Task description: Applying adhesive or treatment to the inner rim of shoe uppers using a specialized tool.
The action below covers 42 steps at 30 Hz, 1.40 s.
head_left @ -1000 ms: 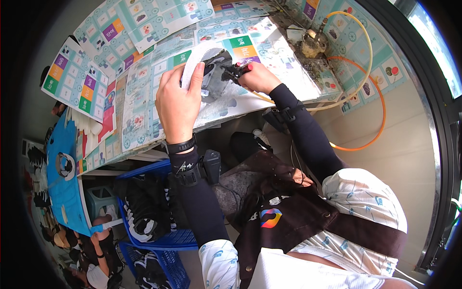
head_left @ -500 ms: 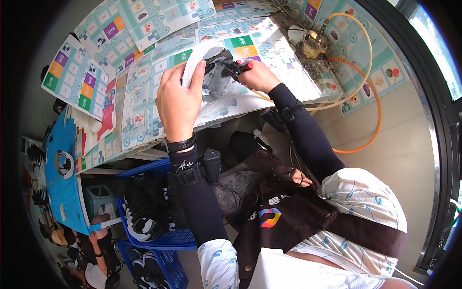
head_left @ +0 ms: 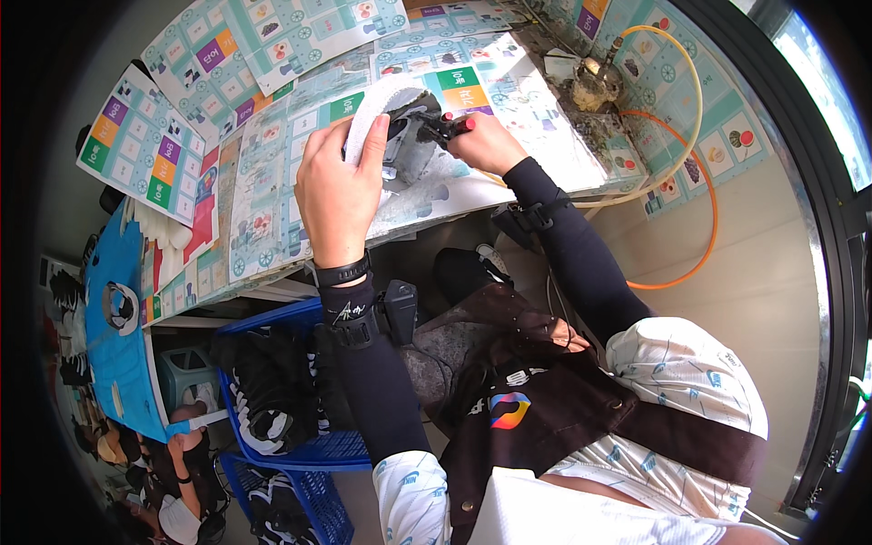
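My left hand (head_left: 341, 186) is closed round a shoe (head_left: 386, 95) with a white, curved sole edge and a dark grey upper, holding it tilted over the paper-covered bench. The thumb presses on the white edge, while the other fingers are partly hidden behind it. My right hand (head_left: 489, 145) grips a small black spray gun (head_left: 442, 130) with red on it, just right of the shoe. Its tip points toward the grey upper, and I cannot tell whether the two touch. A yellowish hose (head_left: 493, 178) shows below my right hand.
Printed sheets cover the bench (head_left: 272, 218) and wall. At the back right stands a stained metal fitting (head_left: 595, 84) with a yellow hose (head_left: 698, 109); an orange hose (head_left: 715, 218) loops beside it. Blue baskets (head_left: 341, 450) of black shoes stand below left. Other people (head_left: 182, 490) sit farther left.
My right hand and the spray gun have shifted very slightly. My left hand and the shoe stay almost in place.
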Each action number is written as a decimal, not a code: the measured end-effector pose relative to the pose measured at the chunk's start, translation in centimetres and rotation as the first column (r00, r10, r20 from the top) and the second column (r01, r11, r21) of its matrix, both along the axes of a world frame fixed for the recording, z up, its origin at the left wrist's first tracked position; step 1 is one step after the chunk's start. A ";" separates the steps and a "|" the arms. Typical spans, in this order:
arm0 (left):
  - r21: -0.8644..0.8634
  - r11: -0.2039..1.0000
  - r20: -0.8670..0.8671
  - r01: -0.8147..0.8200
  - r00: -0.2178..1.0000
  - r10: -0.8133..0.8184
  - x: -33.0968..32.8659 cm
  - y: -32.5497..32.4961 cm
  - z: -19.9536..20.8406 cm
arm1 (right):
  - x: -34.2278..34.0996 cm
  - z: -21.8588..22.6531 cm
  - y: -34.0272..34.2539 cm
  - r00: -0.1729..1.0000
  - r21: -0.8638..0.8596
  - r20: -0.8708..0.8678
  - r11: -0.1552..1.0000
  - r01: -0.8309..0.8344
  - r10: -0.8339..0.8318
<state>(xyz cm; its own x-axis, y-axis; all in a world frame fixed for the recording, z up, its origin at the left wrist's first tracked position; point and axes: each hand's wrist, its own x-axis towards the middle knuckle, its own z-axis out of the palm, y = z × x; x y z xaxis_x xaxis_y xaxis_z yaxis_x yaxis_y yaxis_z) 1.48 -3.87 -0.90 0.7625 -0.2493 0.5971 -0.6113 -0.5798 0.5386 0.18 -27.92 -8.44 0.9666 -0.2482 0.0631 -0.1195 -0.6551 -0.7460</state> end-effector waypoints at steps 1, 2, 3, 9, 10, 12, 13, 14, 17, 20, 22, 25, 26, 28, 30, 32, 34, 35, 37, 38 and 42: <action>-0.001 1.000 -0.001 0.001 1.000 -0.001 0.0 -0.1 0.0 | 0.2 -0.3 -0.2 1.000 -0.020 0.006 1.000 0.011 -0.011; -0.002 1.000 -0.002 0.004 1.000 -0.004 0.0 -0.2 0.1 | 0.4 -0.5 -0.4 1.000 -0.040 0.013 0.999 0.022 -0.021; -0.004 1.000 -0.002 0.006 1.000 -0.006 0.1 -0.3 0.2 | 0.4 -0.8 -0.7 1.000 -0.041 0.014 0.999 0.023 -0.023; -0.001 1.000 0.001 -0.001 1.000 0.001 0.2 -0.2 0.1 | -0.4 0.1 -0.2 0.997 -0.088 0.058 0.995 -0.050 0.055; -0.001 1.000 0.000 -0.001 1.000 0.001 0.1 -0.2 0.1 | -0.8 0.6 0.1 0.999 -0.056 0.019 0.997 -0.046 0.047; 0.001 1.000 0.001 -0.007 1.000 0.007 0.1 -0.2 0.1 | -0.9 0.5 -0.1 0.999 -0.024 -0.019 0.999 -0.041 0.041; 0.001 1.000 0.002 -0.005 1.000 0.005 0.1 -0.2 0.1 | -0.8 0.4 -0.4 0.997 0.000 -0.058 0.999 -0.048 0.048; -0.004 1.000 0.004 -0.002 1.000 0.002 0.1 -0.3 0.1 | -0.7 0.2 -0.7 0.994 0.024 -0.097 0.998 -0.054 0.056; -0.005 1.000 0.003 0.002 1.000 -0.002 0.2 -0.2 0.0 | -0.8 0.0 -0.6 1.000 -0.057 -0.019 0.998 0.005 -0.007; -0.001 1.000 0.006 0.003 1.000 -0.002 0.2 -0.3 0.0 | -0.9 -0.2 -0.7 0.994 -0.009 0.083 0.998 0.069 -0.068; -0.001 1.000 0.012 0.002 1.000 -0.002 0.2 -0.4 0.1 | -0.9 -0.5 -1.1 0.990 0.001 0.114 0.997 0.078 -0.078; -0.004 1.000 0.010 -0.002 1.000 0.002 0.3 -0.4 0.1 | -0.7 -1.1 -1.5 0.988 -0.024 0.126 0.995 0.098 -0.094; -0.001 1.000 0.011 -0.006 1.000 0.006 0.3 -0.4 0.0 | -0.8 -1.2 -1.6 0.986 -0.036 0.141 0.995 0.098 -0.092; 0.002 1.000 0.012 -0.010 1.000 0.010 0.3 -0.4 -0.1 | -0.9 -1.2 -1.6 0.984 -0.048 0.156 0.994 0.099 -0.090; -0.027 1.000 0.013 0.005 1.000 -0.005 0.3 -0.5 0.0 | -1.2 -1.0 -1.7 0.988 -0.055 0.122 0.993 0.103 -0.096; -0.027 1.000 0.010 0.005 1.000 -0.005 0.3 -0.5 0.0 | -1.4 -1.1 -1.7 0.989 -0.062 0.117 0.993 0.100 -0.093; -0.028 1.000 0.008 0.006 1.000 -0.006 0.2 -0.6 0.1 | -1.5 -1.2 -1.9 0.990 -0.070 0.112 0.993 0.099 -0.091; -0.028 1.000 0.006 0.007 1.000 -0.007 0.2 -0.6 0.1 | -1.6 -1.2 -2.0 0.994 -0.063 0.079 0.995 0.079 -0.074; -0.028 1.000 0.005 0.009 1.000 -0.009 0.2 -0.7 0.1 | -1.7 -1.3 -2.1 0.997 -0.056 0.047 0.997 0.060 -0.058; -0.024 1.000 0.006 0.006 1.000 -0.005 0.1 -0.7 0.1 | -1.7 -1.3 -2.0 0.998 -0.065 0.046 0.997 0.050 -0.047; -0.013 1.000 0.006 -0.006 1.000 0.006 0.1 -0.5 -0.1 | -2.4 -0.4 -0.9 0.999 -0.047 0.052 0.999 0.016 -0.013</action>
